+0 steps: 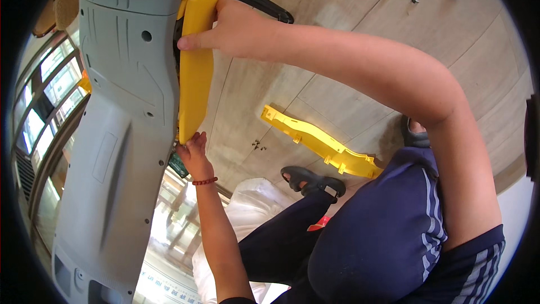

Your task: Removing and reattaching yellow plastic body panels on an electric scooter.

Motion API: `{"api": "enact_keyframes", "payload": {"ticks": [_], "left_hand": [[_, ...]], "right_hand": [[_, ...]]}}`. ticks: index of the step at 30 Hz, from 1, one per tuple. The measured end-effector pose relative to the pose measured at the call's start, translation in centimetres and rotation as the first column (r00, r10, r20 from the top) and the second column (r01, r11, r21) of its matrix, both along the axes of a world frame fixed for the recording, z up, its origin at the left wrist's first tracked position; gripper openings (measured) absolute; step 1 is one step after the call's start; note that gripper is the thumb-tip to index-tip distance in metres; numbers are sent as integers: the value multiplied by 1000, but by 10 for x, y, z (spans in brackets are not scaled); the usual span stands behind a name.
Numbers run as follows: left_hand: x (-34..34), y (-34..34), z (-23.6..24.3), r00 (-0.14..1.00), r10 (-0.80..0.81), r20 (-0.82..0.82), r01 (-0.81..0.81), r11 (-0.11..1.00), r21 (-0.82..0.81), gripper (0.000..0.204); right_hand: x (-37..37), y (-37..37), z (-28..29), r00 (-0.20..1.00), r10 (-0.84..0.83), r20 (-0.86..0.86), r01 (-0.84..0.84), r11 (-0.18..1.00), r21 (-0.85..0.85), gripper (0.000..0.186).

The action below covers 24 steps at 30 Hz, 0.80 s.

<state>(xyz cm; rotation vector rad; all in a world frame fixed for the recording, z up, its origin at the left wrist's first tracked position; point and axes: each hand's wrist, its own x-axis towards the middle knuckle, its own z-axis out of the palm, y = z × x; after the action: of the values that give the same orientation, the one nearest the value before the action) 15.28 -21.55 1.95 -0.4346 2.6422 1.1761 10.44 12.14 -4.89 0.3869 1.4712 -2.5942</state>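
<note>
A long yellow plastic cover panel [197,79] stands along the edge of a large grey machine body [121,135]. My right hand [233,31] grips the panel near its top, the thumb across its face and the other fingers partly hidden by its far edge. At the lower end, my left hand [195,155] has its fingertips bent round the panel's tip; what they press behind it is hidden. A narrow dark gap [178,45] shows between the upper part of the panel and the grey body.
A second yellow panel [320,141], with tabs along its edge, lies on the wood-look floor [332,101]. Several small screws [259,145] are beside it, and more dark fasteners [414,1] lie farther off. A black bar [253,0] juts out behind my right hand.
</note>
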Motion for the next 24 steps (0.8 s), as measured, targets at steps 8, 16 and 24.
{"api": "enact_keyframes", "payload": {"ticks": [8, 16, 24], "left_hand": [[1, -2, 0, 999, 12, -49, -8, 997, 77, 48], [-8, -10, -3, 989, -78, -127, 89, 992, 92, 45], [-10, -12, -2, 997, -33, -68, 40, 994, 102, 46]], "right_hand": [[2, -5, -7, 999, 42, -31, -40, 996, 74, 53], [3, -6, -12, 991, 36, -127, -91, 883, -460, 40], [6, 4, 7, 996, -8, -85, -3, 992, -125, 50]]}}
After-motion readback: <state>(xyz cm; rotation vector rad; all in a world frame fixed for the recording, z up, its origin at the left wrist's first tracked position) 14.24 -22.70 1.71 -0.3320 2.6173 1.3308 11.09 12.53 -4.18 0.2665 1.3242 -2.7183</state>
